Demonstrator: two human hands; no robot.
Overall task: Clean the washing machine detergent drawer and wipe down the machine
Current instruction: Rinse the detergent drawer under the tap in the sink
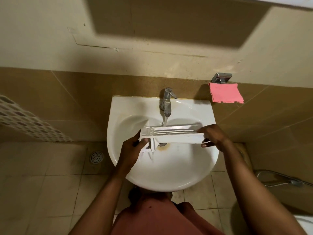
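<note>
Both hands over the sink [169, 173], drawer [176, 135] held between them, lying crosswise and clear of the bowl.

Left hand [133, 148]: we see the fingers curled round the drawer's left end, thumb on top near the ribbed part. A firm hold. A smaller white piece hangs down just below this hand; we cannot tell whether it is part of the drawer or separate.

Right hand [214, 135]: grips the drawer's right end, fingers bent over the far edge, thumb stretched along the near side. The drawer's long slats run from this hand across toward the left one.

Tap [166, 102] sits beyond the hands, roughly midway between them. A thin stream of water [165, 120] falls from it and meets the drawer's far edge, nearer the left hand.

Under the drawer, between the hands, we note the plughole [162, 145] with a rusty stain around it.

Beyond the right hand, on the wall, a pink cloth [226, 94] hangs from a chrome holder [221, 78], well apart from the sink. Left of the left hand, down on the tiled floor, a round floor drain [96, 157]. Right of the right arm, low down, a metal hose [279, 179].
</note>
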